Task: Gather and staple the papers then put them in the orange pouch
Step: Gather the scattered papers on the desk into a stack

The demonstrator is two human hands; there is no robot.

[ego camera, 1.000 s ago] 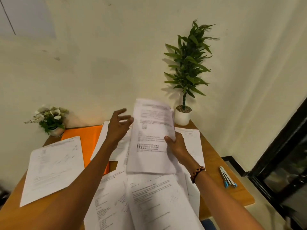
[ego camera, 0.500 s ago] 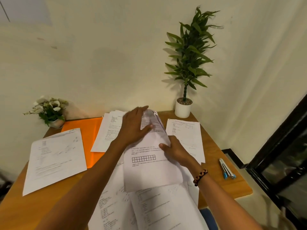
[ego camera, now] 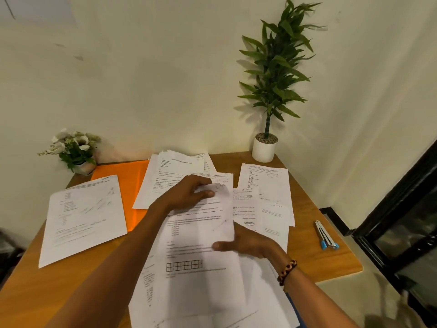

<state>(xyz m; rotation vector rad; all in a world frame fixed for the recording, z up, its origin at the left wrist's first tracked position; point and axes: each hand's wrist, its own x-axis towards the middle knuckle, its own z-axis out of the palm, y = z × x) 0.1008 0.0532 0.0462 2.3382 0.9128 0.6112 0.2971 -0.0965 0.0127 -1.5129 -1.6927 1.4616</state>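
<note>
Left hand [ego camera: 189,195] pinching top edge of sheet [ego camera: 201,235], right hand [ego camera: 248,243] gripping its right edge, pouch [ego camera: 123,178] left of both, pens [ego camera: 325,235] to the right

Printed papers [ego camera: 196,245] lie scattered and overlapping across the table, one sheet curling upward; orange pouch [ego camera: 127,178] lies flat, partly covered by sheets.

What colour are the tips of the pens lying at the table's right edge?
Light blue tips on the grey pens, seen in the head view.
</note>
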